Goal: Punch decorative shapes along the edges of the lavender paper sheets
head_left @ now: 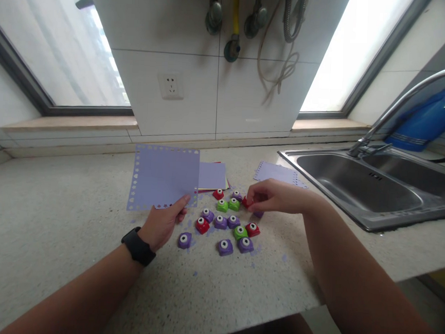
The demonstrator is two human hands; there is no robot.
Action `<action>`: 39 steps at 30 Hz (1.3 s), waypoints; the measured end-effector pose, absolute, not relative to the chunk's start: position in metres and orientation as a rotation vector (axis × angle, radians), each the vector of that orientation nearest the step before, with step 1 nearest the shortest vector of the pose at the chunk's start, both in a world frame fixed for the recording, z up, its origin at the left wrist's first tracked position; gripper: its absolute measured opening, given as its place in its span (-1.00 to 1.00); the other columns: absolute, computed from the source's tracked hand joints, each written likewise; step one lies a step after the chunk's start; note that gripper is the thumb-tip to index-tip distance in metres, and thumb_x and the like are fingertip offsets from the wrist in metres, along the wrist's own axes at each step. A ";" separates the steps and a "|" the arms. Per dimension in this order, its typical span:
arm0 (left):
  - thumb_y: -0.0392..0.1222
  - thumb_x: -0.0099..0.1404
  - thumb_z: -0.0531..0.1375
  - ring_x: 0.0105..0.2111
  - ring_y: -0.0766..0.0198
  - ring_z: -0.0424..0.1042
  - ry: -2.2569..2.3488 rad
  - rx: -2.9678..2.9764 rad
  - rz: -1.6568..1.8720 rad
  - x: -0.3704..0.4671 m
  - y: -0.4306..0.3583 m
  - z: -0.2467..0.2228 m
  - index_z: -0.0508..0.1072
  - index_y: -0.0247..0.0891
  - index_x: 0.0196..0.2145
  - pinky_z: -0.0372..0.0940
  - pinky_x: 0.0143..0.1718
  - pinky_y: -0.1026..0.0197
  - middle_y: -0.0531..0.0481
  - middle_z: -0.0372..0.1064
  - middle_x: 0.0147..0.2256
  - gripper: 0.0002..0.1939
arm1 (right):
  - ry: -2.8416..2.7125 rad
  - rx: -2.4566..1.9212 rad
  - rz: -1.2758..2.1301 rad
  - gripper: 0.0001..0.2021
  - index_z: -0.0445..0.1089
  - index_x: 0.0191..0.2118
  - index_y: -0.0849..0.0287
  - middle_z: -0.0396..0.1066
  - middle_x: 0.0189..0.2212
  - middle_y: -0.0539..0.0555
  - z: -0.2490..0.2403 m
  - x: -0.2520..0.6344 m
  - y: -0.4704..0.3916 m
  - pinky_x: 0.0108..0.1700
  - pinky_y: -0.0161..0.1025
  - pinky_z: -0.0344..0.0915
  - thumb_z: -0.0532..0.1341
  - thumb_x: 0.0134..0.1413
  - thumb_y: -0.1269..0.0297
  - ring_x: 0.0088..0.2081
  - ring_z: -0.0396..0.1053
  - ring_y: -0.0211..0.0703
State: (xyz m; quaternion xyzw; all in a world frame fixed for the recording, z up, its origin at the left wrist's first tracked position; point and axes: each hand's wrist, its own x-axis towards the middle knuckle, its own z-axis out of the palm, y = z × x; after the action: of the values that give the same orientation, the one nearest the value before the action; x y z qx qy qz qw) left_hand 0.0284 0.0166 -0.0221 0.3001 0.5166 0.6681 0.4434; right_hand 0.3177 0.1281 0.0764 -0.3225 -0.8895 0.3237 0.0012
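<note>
A purple sheet point(166, 177) with shaped holes punched along its edges is held up by my left hand point(165, 221), its thumb over the lower right corner. My right hand point(270, 196) has its fingers closed on a red punch point(245, 202), at the right side of the group of punches. Several purple, green and red punches with round white tops stand on the counter between my hands, among them a green punch point(240, 232), a purple punch point(225, 247) and a red punch point(202, 225).
Behind the punches lies a stack of coloured paper point(213, 175). Punched purple sheets point(277, 173) rest near the metal sink point(357, 179) at the right. Small purple paper bits are scattered on the counter point(159, 291). Pipes and a socket point(171, 86) are on the wall.
</note>
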 end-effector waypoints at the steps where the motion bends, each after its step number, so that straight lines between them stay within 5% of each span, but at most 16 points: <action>1: -0.05 -0.05 0.53 -0.61 0.42 0.26 1.282 0.740 1.655 0.029 0.017 -0.022 0.50 -0.29 -0.34 0.14 -0.65 0.36 0.14 0.36 -0.55 -0.59 | -2.854 -1.033 1.068 -0.74 0.52 -0.23 0.14 0.49 -0.47 -0.01 0.077 0.322 0.127 -0.38 -0.24 0.24 0.37 0.07 0.07 -0.45 0.38 -0.20; 4: -0.04 -0.03 0.52 -0.62 0.43 0.24 1.282 0.752 1.642 0.029 0.016 -0.021 0.48 -0.29 -0.39 0.14 -0.64 0.37 0.14 0.33 -0.58 -0.61 | -2.983 -1.195 1.118 -0.65 0.54 -0.17 0.13 0.54 -0.45 0.00 0.072 0.324 0.122 -0.39 -0.21 0.28 0.46 -0.10 0.13 -0.47 0.45 -0.14; 8: -0.04 -0.02 0.51 -0.62 0.42 0.23 1.302 0.769 1.633 0.029 0.015 -0.022 0.45 -0.28 -0.43 0.13 -0.65 0.36 0.14 0.32 -0.59 -0.62 | -3.079 -1.285 1.068 -0.83 0.53 -0.34 0.16 0.51 -0.57 0.01 0.060 0.309 0.113 -0.42 -0.19 0.29 0.41 -0.07 0.20 -0.50 0.49 -0.09; 11: -0.03 -0.01 0.50 -0.62 0.41 0.24 1.329 0.782 1.617 0.027 0.015 -0.024 0.45 -0.27 -0.45 0.15 -0.63 0.34 0.13 0.32 -0.60 -0.63 | -3.036 -1.156 1.088 -0.75 0.53 -0.20 0.11 0.54 -0.52 -0.03 0.058 0.298 0.108 -0.38 -0.21 0.30 0.42 -0.05 0.24 -0.46 0.50 -0.13; 16: -0.01 -0.01 0.49 -0.64 0.41 0.20 1.337 0.814 1.614 0.027 0.016 -0.025 0.42 -0.26 -0.50 0.12 -0.64 0.34 0.14 0.30 -0.62 -0.62 | -2.889 -1.087 0.947 -0.67 0.51 -0.13 0.11 0.54 -0.40 0.03 0.069 0.314 0.117 -0.34 -0.20 0.31 0.41 0.01 0.06 -0.40 0.47 -0.12; 18: -0.01 -0.03 0.50 -0.64 0.41 0.20 1.333 0.806 1.618 0.027 0.015 -0.023 0.42 -0.27 -0.49 0.11 -0.65 0.34 0.14 0.30 -0.62 -0.61 | -2.835 -1.112 0.752 -0.49 0.47 0.00 0.08 0.53 -0.19 0.12 0.071 0.328 0.125 -0.26 -0.16 0.34 0.43 -0.06 -0.04 -0.26 0.48 -0.04; 20: -0.03 -0.06 0.52 -0.64 0.42 0.21 1.320 0.784 1.629 0.028 0.015 -0.021 0.43 -0.28 -0.48 0.11 -0.65 0.35 0.14 0.31 -0.61 -0.61 | -2.831 -1.146 0.758 -0.05 0.27 0.27 0.06 0.40 0.10 0.22 0.068 0.338 0.132 -0.19 -0.14 0.40 0.53 -0.29 -0.06 -0.14 0.48 0.03; 22: -0.06 -0.08 0.52 -0.64 0.42 0.22 1.301 0.752 1.643 0.028 0.015 -0.020 0.45 -0.28 -0.46 0.11 -0.66 0.36 0.15 0.32 -0.61 -0.62 | -2.866 -1.232 0.887 0.11 0.15 0.35 0.06 0.34 0.15 0.26 0.061 0.342 0.136 -0.22 -0.15 0.43 0.57 -0.40 0.00 -0.19 0.50 0.00; 29: -0.09 -0.11 0.55 -0.62 0.46 0.24 1.261 0.684 1.694 0.028 0.015 -0.019 0.47 -0.29 -0.40 0.11 -0.65 0.41 0.16 0.35 -0.57 -0.59 | -2.788 -1.299 1.201 -0.18 0.22 0.13 0.09 0.47 -0.04 0.19 0.040 0.315 0.129 -0.53 -0.26 0.35 0.54 -0.30 0.13 -0.49 0.51 -0.15; 39: -0.10 -0.10 0.55 -0.61 0.47 0.28 1.220 0.683 1.694 0.022 0.021 -0.023 0.50 -0.31 -0.32 0.11 -0.66 0.42 0.12 0.39 -0.49 -0.55 | -2.801 -1.059 1.041 -0.33 0.31 0.06 0.15 0.51 -0.10 0.17 0.038 0.286 0.107 -0.45 -0.23 0.37 0.49 -0.18 0.07 -0.43 0.51 -0.14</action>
State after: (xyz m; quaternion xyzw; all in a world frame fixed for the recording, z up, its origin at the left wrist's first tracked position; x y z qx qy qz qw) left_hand 0.0218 0.0213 -0.0231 0.2767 0.4946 0.6867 0.4553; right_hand 0.2863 0.1069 0.0376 -0.3339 -0.8835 0.3284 -0.0142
